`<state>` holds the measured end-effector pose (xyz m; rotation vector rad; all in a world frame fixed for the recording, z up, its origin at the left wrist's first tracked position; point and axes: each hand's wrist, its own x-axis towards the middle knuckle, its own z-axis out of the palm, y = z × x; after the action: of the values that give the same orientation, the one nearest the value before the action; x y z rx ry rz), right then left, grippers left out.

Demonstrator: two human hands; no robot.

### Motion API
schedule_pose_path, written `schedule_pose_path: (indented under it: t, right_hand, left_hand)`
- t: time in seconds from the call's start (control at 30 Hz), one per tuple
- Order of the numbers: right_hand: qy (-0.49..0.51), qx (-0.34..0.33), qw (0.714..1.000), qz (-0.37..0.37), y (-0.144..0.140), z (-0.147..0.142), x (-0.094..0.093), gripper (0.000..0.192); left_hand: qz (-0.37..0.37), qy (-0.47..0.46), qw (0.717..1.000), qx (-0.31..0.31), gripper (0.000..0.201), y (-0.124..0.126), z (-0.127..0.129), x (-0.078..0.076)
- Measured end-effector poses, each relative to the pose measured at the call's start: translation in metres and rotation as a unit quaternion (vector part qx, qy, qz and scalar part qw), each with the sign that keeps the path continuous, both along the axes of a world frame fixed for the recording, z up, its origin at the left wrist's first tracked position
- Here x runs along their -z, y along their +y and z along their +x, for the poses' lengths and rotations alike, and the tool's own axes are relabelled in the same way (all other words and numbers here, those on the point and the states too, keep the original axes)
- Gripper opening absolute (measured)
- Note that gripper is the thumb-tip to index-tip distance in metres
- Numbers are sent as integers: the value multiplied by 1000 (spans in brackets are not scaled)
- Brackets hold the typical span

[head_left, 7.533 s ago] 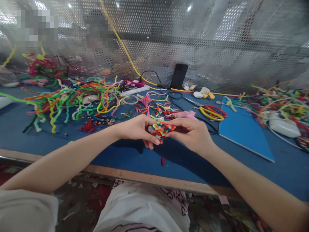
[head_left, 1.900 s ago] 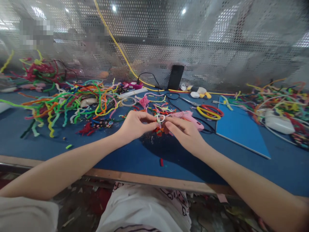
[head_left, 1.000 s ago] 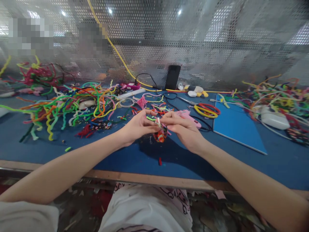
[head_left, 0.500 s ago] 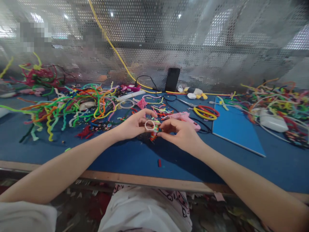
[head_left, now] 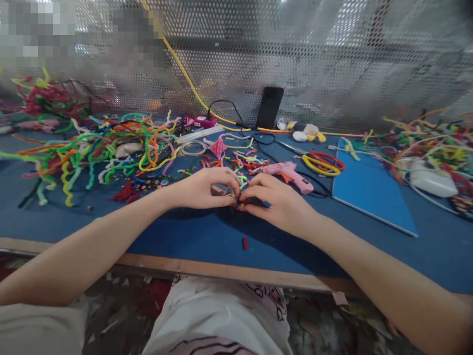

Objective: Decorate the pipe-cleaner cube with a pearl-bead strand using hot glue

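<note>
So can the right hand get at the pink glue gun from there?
Probably yes: the pink glue gun lies just beyond the right hand with nothing between, though its fingers are pinching the small multicoloured piece.

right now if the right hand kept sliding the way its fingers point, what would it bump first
Probably the left hand: the right hand points left across the table, fingertips nearly meeting it over a small multicoloured piece pinched between them. Depth is hard to judge.

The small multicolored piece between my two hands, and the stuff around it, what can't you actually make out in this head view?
- Multicolored piece: nearly all covered by the left hand and right hand; its shape and the grip on it are unreadable.
- Pink glue gun: near end hidden behind the right hand.
- Figures behind the mesh screen: blurred.
- Pipe cleaner heap: cut off by the right edge.
</note>
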<state>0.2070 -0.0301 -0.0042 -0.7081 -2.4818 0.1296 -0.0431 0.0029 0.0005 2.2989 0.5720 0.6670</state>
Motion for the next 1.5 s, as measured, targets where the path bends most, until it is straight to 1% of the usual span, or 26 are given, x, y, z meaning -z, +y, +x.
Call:
schedule_pose_path:
  t: [0.07, 0.13, 0.23, 0.37, 0.43, 0.53, 0.63, 0.7, 0.8, 0.87, 0.93, 0.97, 1.0, 1.03, 1.07, 1.1, 1.13, 1.17, 1.2, 1.23, 1.27, 1.33, 1.4, 1.5]
  right_hand:
    - [-12, 2, 999, 40, 1, 0, 1, 11]
    - [-21, -8, 998, 62, 1, -1, 3, 11]
    - [-33, -28, 998, 51, 2, -2, 5, 12]
    - [-51, -15, 998, 38, 1, -3, 5, 17]
    - [-65, -21, 996, 48, 1, -4, 3, 18]
    - [-91, -45, 992, 76, 2, -4, -3, 22]
    - [-138, -72, 981, 113, 3, -3, -10, 23]
    - [-161, -88, 974, 135, 5, -2, -13, 24]
    - [-173, -97, 973, 117, 8, 0, -16, 27]
    - [-174, -96, 976, 83, 8, 0, -18, 30]
    - [-170, -95, 980, 36, 8, 2, -21, 31]
    - [-161, -84, 983, 12, 8, 3, -22, 28]
    - [-143, -58, 988, -7, 8, 5, -24, 24]
    - [-115, -7, 993, -18, 9, 9, -25, 21]
    - [-84, 69, 994, -20, 12, 14, -26, 21]
    - [-55, 163, 985, -11, 15, 20, -27, 24]
    - [-41, 270, 962, -2, 20, 27, -26, 28]
    - [-60, 363, 930, 9, 25, 34, -24, 32]
    - [-103, 424, 900, 12, 30, 41, -22, 37]
    - [-155, 457, 876, 3, 36, 48, -18, 43]
    - [-199, 466, 862, -18, 41, 54, -14, 48]
    - [-241, 444, 862, -52, 49, 62, -5, 52]
    - [-224, 426, 874, -64, 54, 66, 3, 47]
    - [-173, 432, 883, -56, 57, 69, 8, 34]
  left_hand:
    - [14, 1, 1000, -5, 8, 2, 0, -2]
    - [34, 4, 999, 0, 6, 5, -1, -3]
    - [47, 14, 999, 14, 8, 9, -3, -3]
    - [21, 12, 999, 38, 9, 10, -4, -3]
    - [19, 29, 998, 57, 9, 8, -3, -6]
    - [44, 64, 994, 78, 8, 4, -1, -14]
    - [76, 84, 990, 82, 7, 1, 2, -20]
    - [75, 80, 991, 82, 8, 3, 3, -20]
    - [41, 51, 995, 80, 8, 8, 2, -14]
    - [24, 26, 997, 74, 8, 10, 2, -7]
    - [22, 2, 998, 63, 7, 11, 1, 2]
    - [25, -11, 998, 54, 8, 10, 1, 5]
    - [31, -26, 998, 43, 8, 9, 1, 9]
    - [37, -42, 998, 30, 9, 8, 0, 12]
    - [44, -59, 997, 18, 9, 6, 0, 15]
    - [51, -75, 996, 9, 10, 5, 1, 17]
    - [57, -89, 994, 3, 10, 3, 1, 19]
    - [62, -98, 993, 2, 10, 2, 2, 20]
    - [63, -103, 993, 0, 10, 0, 2, 20]
    - [60, -104, 993, -2, 11, -1, 3, 20]
    - [52, -102, 993, -10, 11, -2, 4, 20]
    - [17, -97, 994, -37, 11, -5, 6, 18]
    - [-20, -91, 994, -62, 13, -8, 7, 17]
    - [-20, -76, 994, -78, 15, -10, 7, 17]
